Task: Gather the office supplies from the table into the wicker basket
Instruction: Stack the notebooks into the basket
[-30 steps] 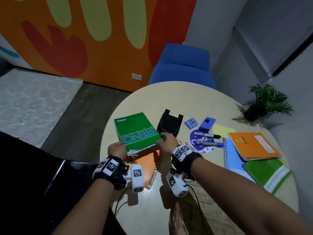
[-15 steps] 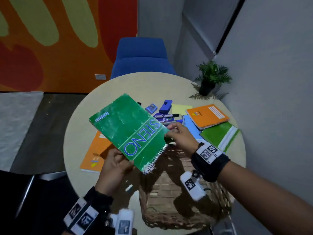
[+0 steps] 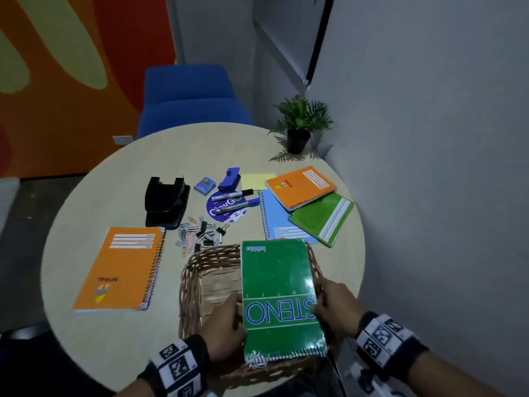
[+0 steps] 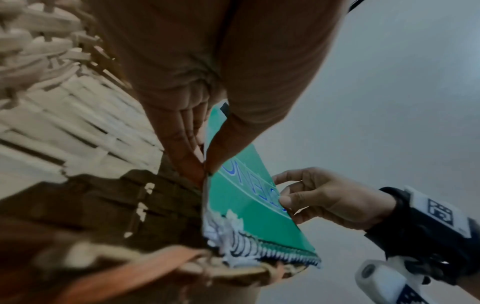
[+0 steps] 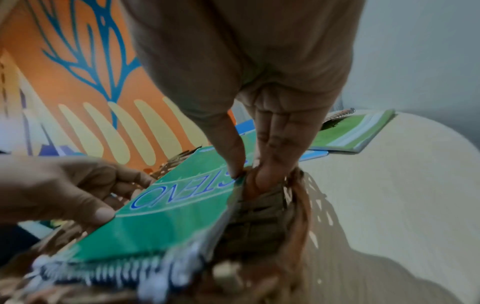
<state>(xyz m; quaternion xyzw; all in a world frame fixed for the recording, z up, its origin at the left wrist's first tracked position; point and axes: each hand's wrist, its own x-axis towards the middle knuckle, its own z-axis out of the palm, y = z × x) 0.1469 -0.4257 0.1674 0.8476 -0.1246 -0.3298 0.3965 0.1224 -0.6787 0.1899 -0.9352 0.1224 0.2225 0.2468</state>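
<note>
A green STENO spiral notebook (image 3: 279, 299) lies over the right half of the wicker basket (image 3: 200, 270), its coil toward me and near the basket's front rim. My left hand (image 3: 226, 319) pinches its left edge and my right hand (image 3: 332, 308) pinches its right edge. The left wrist view shows thumb and fingers of my left hand (image 4: 205, 164) clamped on the notebook (image 4: 249, 205). In the right wrist view my right hand (image 5: 246, 172) grips the notebook (image 5: 168, 218) just inside the basket (image 5: 262, 214) wall.
On the round table (image 3: 114, 179) lie an orange spiral notebook (image 3: 123, 267) at left, a black hole punch (image 3: 167, 200), paper and binder clips (image 3: 197, 233), markers (image 3: 233, 200), a blue stapler (image 3: 229, 177), and stacked orange, blue and green notebooks (image 3: 303, 207). A potted plant (image 3: 299, 124) stands by the wall.
Both hands carried the green notebook from the table's left side rightward and turned it. It now lies lengthwise over the basket, which sits close in front of me.
</note>
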